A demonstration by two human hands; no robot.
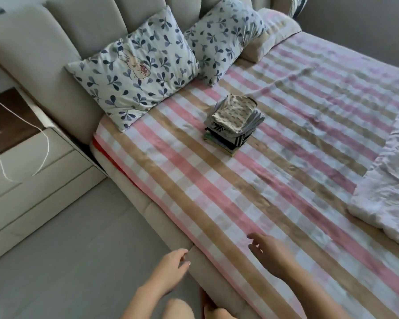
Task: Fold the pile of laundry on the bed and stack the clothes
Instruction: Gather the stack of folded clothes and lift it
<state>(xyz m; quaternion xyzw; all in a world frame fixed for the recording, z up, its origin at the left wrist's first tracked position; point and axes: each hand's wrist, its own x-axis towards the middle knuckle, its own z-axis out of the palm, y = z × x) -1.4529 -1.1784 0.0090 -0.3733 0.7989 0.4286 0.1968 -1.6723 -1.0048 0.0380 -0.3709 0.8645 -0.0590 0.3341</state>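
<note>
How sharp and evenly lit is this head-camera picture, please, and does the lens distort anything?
Head view: soft throughout, with motion smear on the left hand, right hand and the near bedsheet; the stack of folded clothes is the clearest part; wide-angle bending curves the headboard; light is soft, without glare.

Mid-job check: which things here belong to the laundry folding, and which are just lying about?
Job: clothes stack, bed, left hand, right hand, both hands empty.
Lying about: pillows, duvet, nightstand, cable.
</note>
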